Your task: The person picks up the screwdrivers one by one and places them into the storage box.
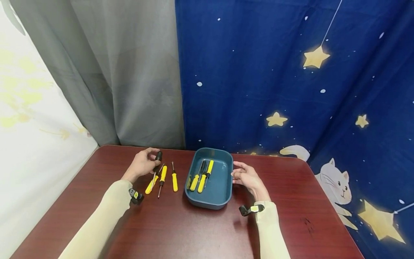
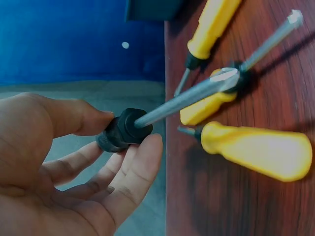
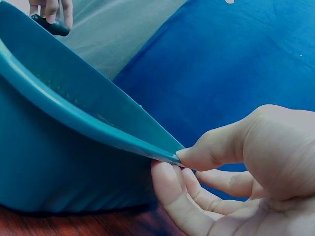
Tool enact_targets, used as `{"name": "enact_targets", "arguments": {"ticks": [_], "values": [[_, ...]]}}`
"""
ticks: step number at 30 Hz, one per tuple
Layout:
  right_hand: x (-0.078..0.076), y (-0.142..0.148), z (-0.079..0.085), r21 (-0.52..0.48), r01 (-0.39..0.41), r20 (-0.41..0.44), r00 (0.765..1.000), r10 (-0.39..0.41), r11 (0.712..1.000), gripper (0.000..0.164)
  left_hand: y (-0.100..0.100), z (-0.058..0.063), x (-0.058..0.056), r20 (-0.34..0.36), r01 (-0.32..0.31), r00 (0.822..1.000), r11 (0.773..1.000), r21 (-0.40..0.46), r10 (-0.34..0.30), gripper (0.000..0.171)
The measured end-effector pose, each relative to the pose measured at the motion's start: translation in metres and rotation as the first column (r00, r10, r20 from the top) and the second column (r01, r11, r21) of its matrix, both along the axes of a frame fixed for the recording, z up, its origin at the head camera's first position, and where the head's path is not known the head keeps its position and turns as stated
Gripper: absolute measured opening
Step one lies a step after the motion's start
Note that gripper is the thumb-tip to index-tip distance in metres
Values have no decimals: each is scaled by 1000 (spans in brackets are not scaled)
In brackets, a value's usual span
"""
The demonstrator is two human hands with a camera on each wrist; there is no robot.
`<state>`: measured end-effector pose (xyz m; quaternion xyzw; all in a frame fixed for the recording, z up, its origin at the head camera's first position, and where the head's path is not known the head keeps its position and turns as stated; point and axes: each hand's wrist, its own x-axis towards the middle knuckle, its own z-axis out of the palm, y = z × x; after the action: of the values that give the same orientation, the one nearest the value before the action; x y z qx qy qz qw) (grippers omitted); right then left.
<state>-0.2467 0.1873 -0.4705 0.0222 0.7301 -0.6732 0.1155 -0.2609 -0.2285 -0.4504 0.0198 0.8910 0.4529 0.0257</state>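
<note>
A black-handled screwdriver (image 2: 184, 98) is pinched by its handle between the thumb and fingers of my left hand (image 1: 144, 163), its metal shaft angled downward. Close by on the table lie three yellow-handled screwdrivers: one (image 1: 148, 187) partly behind the held shaft, one (image 1: 163, 174) beside it, and one (image 1: 174, 181) nearer the box. My right hand (image 1: 247, 176) pinches the right rim of a blue open box (image 1: 216, 205); the right wrist view shows thumb above and fingers beneath that rim. Inside the box, several yellow-handled screwdrivers (image 1: 202, 181) lie together along the left side.
The reddish-brown table (image 1: 155, 226) ends at a back edge against a grey curtain (image 1: 145, 90) and a blue starry curtain (image 1: 242, 90). A white patterned cloth (image 1: 38, 144) hangs at the left. Each wrist wears a small black camera (image 1: 136, 196).
</note>
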Motion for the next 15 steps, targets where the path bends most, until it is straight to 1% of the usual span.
{"name": "enact_targets", "arguments": {"ticks": [8,15], "values": [[0,0,0,3,-4,-6,1000,4,1000,60,11,2,3,11,21,1000,996,86,-22,49],[-1,0,-3,11,0,-15,1000,1,1000,60,22,8,7,18,55,998,987,148,-58,51]]}}
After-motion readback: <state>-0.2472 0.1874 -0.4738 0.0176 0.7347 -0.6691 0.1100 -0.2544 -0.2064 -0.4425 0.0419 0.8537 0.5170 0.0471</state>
